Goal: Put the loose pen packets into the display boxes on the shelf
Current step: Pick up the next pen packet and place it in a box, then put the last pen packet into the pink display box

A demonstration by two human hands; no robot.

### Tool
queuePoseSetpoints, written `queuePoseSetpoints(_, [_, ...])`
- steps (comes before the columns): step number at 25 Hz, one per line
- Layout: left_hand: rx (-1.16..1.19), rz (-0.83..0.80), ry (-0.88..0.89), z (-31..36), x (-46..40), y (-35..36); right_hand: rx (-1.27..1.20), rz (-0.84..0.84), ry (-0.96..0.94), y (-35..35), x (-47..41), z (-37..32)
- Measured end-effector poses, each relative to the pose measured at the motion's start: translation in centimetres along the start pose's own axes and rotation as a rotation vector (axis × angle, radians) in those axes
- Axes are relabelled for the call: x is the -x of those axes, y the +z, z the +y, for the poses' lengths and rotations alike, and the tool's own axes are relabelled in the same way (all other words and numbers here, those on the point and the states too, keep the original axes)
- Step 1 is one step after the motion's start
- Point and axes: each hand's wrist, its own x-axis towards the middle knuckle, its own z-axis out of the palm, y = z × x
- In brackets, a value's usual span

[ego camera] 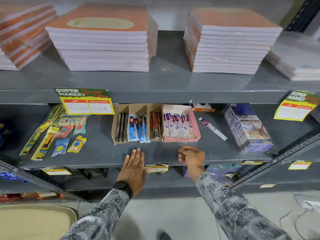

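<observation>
On the grey middle shelf (103, 153) stands a brown cardboard display box (121, 108) with three compartments holding dark, blue and red pen packets. Touching its right side is a pink display box (195, 123) full of white and blue pen packets. One loose white and blue pen packet (212, 128) lies slanted on the shelf to the right of the pink box. My left hand (134, 166) is flat and empty, fingers together, over the shelf's front edge below the brown box. My right hand (191, 156) hovers blurred below the pink box, fingers loosely curled, holding nothing.
Stacks of notebooks (103, 44) fill the upper shelf. Loose stationery packets (58, 134) lie at the left. A blue wrapped carton (247, 127) stands at the right, an orange box (202, 108) behind the pink one. Yellow price tags (84, 101) hang from the shelf edges.
</observation>
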Motion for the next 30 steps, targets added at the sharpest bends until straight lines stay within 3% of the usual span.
queuePoseSetpoints(3, [0.010,-0.039,0.011,1.1,-1.5,-0.2,0.636,0.256,-0.374,-6.4,-3.0,-3.5])
queuePoseSetpoints(5, [0.022,-0.084,-0.006,1.5,-2.3,0.0,0.963,0.327,-0.539,-9.4,-5.6,-5.8])
queuePoseSetpoints(8, [-0.028,-0.098,-0.018,1.5,-2.5,0.3,1.344,0.264,-0.544,-11.6,-9.6,-7.8])
queuePoseSetpoints(10, [-0.044,-0.109,-0.024,1.4,-2.5,0.5,1.464,0.217,-0.483,-12.1,-11.4,-8.5])
queuePoseSetpoints(13, [-0.041,-0.114,-0.026,1.3,-2.6,0.5,1.449,0.223,-0.493,-12.1,-12.2,-8.5])
queuePoseSetpoints(17, [-0.027,-0.091,-0.011,1.5,-2.4,0.3,1.226,0.248,-0.513,-12.4,-10.5,-7.0])
queuePoseSetpoints(19, [-0.028,-0.094,-0.014,1.5,-2.4,0.3,1.016,0.259,-0.431,-12.9,-8.7,-5.7])
queuePoseSetpoints(21, [-0.023,-0.116,-0.022,1.4,-2.4,0.3,0.591,0.261,-0.399,-13.5,-5.8,-3.8])
queuePoseSetpoints(23, [-0.011,-0.144,-0.026,1.5,-2.4,0.2,0.168,0.105,-0.427,-13.7,-2.5,-2.2])
queuePoseSetpoints(25, [0.036,-0.170,-0.033,1.6,-2.5,-0.2,0.141,-0.167,-0.403,-12.2,0.1,-1.4])
queuePoseSetpoints(27, [0.263,-0.206,-0.114,1.8,-2.9,-1.6,0.322,-0.354,-0.351,-9.2,1.5,-1.2])
queuePoseSetpoints(28, [0.531,-0.175,-0.205,1.8,-2.9,-2.9,0.419,-0.397,-0.325,-7.6,1.7,-1.1])
queuePoseSetpoints(30, [1.283,-0.101,-0.494,1.6,-2.6,-5.2,0.561,-0.396,-0.277,-5.0,1.9,-1.2])
